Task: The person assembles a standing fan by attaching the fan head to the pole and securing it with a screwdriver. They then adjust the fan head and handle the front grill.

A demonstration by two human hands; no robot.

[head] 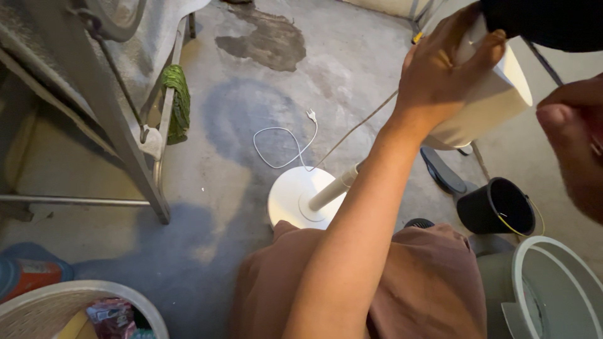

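Head view: the left hand (440, 69) is clamped around the white cylindrical fan body (496, 100) at upper right, fingers wrapped over its top edge. Its white pole (333, 188) slants down left to the round white base (292, 198) on the concrete floor (352, 69). At the far right edge, the right hand (575, 138) is blurred; whether it grips anything cannot be told. A black bucket (496, 207) stands near right.

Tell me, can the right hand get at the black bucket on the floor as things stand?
Probably yes. The right hand hangs free above and to the right of the black bucket, with nothing between them. The left hand is busy gripping the white fan housing.
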